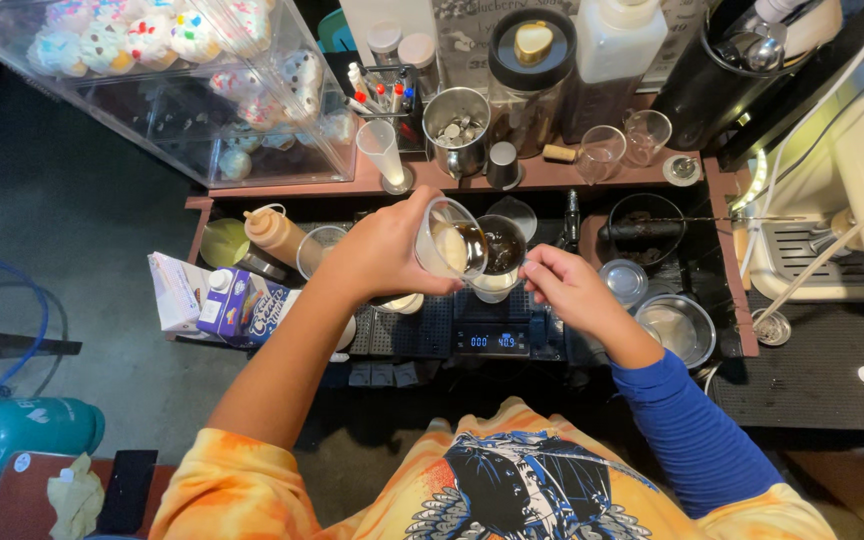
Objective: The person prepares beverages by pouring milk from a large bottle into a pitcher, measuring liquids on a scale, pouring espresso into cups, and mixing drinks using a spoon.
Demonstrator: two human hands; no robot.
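Observation:
My left hand (384, 250) grips a small clear glass (449, 243), tipped on its side so its mouth points right, with pale liquid and dark liquid inside it. The mouth of that glass meets the rim of a clear cup (500, 256) that holds dark liquid over a pale layer. The cup stands on a small black digital scale (493, 338) with a lit display. My right hand (565, 288) rests beside the cup, fingers curled at its lower right side.
A squeeze bottle (274, 234) and milk cartons (239, 305) stand at left. A round metal bowl (678, 328) and a small lid (623, 279) lie at right. Behind, a shelf carries a metal cup (457, 128), glasses (603, 152) and a clear cake case (187, 75).

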